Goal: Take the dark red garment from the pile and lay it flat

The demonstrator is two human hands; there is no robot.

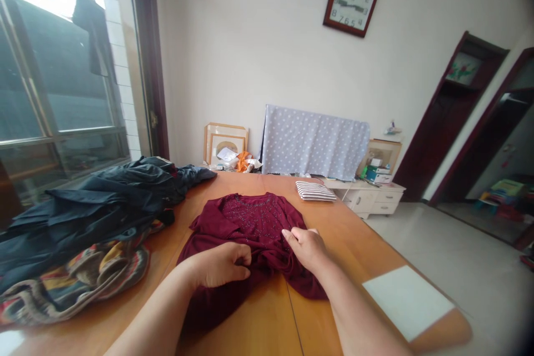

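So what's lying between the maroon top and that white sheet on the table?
Only the right hand and forearm cross there; otherwise bare wooden table separates the maroon top from the white sheet, head view.

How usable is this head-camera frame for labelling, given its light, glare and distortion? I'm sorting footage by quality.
Head view: daylight from the window, whose top pane is blown out; wide-lens bending tilts the wall clock and doorways, with dark corner vignetting at right. The maroon top, left hand and right hand are evenly lit and fairly sharp.

Under my fingers the maroon blouse point(254, 228) is soft matt cloth with small shiny beads. The table point(359, 233) at lower centre is smooth, slightly glossy wood.
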